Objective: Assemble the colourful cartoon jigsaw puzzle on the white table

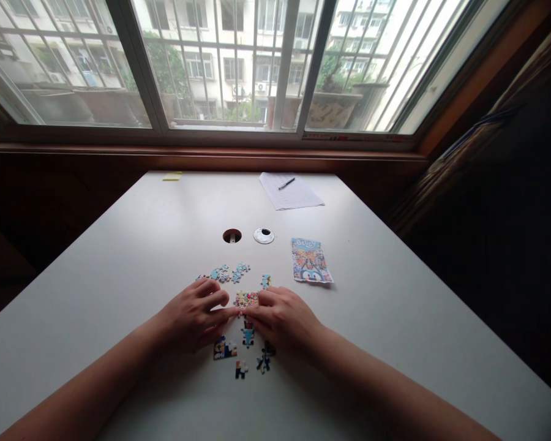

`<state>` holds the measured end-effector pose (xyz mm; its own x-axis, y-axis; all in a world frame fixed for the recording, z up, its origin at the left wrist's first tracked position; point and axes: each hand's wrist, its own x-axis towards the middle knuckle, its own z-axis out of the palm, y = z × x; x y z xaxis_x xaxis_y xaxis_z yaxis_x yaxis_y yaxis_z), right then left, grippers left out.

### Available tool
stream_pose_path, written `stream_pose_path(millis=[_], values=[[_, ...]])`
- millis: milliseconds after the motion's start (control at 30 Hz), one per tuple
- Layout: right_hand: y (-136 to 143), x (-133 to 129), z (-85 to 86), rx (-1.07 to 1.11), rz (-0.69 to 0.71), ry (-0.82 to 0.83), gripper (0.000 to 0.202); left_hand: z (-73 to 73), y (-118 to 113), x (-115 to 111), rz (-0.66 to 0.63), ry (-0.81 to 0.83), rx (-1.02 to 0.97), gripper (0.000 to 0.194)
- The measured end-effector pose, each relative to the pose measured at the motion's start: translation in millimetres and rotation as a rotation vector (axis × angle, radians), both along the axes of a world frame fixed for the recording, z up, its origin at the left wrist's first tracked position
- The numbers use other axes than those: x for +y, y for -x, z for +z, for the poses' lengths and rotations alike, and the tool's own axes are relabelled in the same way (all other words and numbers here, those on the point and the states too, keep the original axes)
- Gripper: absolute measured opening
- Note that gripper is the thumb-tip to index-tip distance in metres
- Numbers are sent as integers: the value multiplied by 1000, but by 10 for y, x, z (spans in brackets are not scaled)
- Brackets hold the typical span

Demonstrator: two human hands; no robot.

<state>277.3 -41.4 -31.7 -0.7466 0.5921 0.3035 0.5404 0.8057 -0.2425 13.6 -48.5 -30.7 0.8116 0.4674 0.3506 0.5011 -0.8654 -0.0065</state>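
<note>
Joined colourful puzzle pieces (247, 299) lie on the white table between my hands. My left hand (201, 311) comes in from the left, its index finger stretched to the lower edge of the joined pieces and the other fingers bent apart. My right hand (280, 313) rests over their right side with its fingers close together, hiding what is under them. Just below is a blue piece (248, 337). Nearer the front lie a dark joined cluster (224, 348), a yellow and white piece (241, 369) and dark blue pieces (263, 361).
Light blue pieces (240, 272) lie beyond my hands. A picture sheet (310, 260) is at the right. Farther back are a round hole (232, 236), a metal cover (263, 236), paper (294, 195) with a pen (286, 184), and yellow notes (172, 176).
</note>
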Motion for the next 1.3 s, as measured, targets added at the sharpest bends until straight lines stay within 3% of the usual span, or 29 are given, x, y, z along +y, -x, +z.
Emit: stream_pose_path(millis=[1300], values=[[-7, 30, -10, 20, -15, 51, 18, 36, 14, 4, 3, 29, -26, 42]])
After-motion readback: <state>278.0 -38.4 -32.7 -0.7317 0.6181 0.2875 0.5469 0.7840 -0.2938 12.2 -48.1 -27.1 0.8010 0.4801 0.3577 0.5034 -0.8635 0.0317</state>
